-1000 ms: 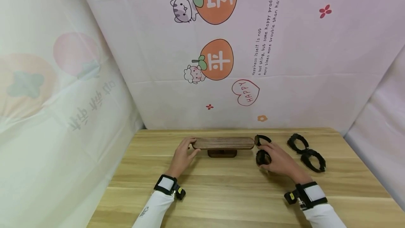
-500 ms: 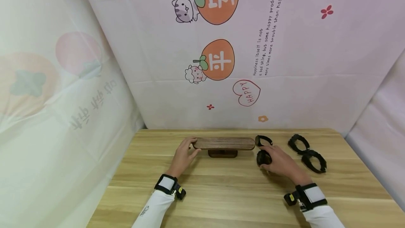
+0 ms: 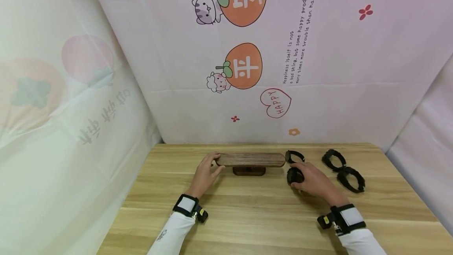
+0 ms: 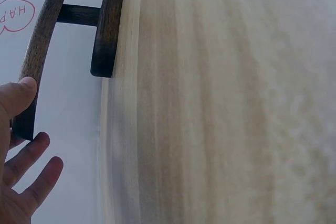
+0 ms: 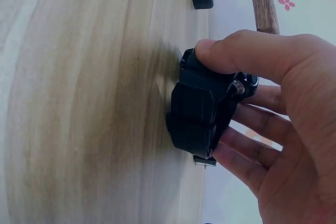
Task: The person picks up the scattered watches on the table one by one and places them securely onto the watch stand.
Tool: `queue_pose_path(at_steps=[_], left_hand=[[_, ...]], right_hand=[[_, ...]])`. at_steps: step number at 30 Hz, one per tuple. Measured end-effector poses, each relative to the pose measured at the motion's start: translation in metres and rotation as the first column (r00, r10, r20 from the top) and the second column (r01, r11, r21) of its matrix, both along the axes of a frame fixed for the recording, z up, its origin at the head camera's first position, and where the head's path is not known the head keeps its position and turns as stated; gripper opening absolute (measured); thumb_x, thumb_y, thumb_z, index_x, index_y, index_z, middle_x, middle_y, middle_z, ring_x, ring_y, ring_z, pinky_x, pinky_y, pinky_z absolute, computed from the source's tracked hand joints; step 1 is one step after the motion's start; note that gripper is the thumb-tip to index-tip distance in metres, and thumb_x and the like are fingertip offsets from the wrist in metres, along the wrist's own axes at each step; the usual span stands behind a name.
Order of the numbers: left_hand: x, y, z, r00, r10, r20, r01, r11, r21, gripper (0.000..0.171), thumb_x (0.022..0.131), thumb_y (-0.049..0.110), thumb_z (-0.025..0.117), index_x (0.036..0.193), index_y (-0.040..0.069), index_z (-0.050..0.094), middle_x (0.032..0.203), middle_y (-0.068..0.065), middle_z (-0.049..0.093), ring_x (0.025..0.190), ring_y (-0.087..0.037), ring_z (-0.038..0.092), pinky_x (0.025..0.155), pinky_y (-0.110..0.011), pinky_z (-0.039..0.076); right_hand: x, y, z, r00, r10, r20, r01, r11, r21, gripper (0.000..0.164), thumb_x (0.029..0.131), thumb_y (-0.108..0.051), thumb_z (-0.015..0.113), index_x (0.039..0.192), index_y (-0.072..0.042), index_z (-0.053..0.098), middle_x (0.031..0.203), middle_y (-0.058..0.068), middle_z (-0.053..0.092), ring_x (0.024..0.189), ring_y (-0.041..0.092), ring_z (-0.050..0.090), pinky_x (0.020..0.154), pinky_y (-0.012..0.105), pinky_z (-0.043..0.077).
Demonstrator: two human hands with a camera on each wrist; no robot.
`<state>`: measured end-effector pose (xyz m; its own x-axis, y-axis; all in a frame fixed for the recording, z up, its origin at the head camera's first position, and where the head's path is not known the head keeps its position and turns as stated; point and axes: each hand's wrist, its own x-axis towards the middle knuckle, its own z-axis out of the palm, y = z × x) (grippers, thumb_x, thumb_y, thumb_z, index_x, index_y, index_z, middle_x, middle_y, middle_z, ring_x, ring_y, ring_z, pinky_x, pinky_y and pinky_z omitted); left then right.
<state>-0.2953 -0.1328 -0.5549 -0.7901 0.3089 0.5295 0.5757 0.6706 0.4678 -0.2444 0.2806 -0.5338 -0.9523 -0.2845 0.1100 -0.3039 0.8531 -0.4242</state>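
Dark brown wooden stand (image 3: 249, 171) on the pale wood-grain tabletop (image 3: 247, 215), toward its far edge. Long round-ended bar (image 3: 251, 159) on top, lying crosswise; short post (image 4: 79, 15) joins it to a smaller base, seen side-on from the left wrist.

Left hand (image 3: 205, 174) grips the bar's left end: thumb on one face, fingertips at the other side, two fingers spread loose beyond the end.

Right hand (image 3: 313, 180) pinches a black watch (image 3: 295, 176) to the right of the stand, thumb against one side, fingers along the other. Strap closed into a loop, buckle and crown side toward the palm. Watch sits low, near the tabletop; whether it touches the surface cannot be told.

Second dark watch (image 3: 288, 156) lies just beyond the held one, close beside the bar's right end. Farther right, two more black looped pieces: upper loop (image 3: 326, 162) and lower loop (image 3: 361, 184), near edges meeting or almost so.

Both wrists carry black bands with small cameras, over white sleeves. Behind, white printed cloth (image 3: 339, 105) hangs: orange fruits, cartoon cat and sheep, red heart reading HAPPY.
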Motion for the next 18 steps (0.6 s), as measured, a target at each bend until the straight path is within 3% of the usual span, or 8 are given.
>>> queue_pose_path(at_steps=[18], left_hand=[[-0.0004,0.0008,0.0009,0.999,0.010,0.046,-0.011,1.000,0.027,0.047,0.099,0.021,0.078,0.140,0.005,0.063,0.146,-0.013,0.063,0.128,-0.027,0.066,0.097,-0.039,0.063]], right_hand=[[0.0012,0.0027,-0.0010,0.999,-0.028,-0.041,0.027,0.999,-0.026,0.064,0.089,-0.024,0.087,0.145,-0.004,0.062,0.146,0.030,0.060,0.133,0.054,0.057,0.102,0.069,0.053]])
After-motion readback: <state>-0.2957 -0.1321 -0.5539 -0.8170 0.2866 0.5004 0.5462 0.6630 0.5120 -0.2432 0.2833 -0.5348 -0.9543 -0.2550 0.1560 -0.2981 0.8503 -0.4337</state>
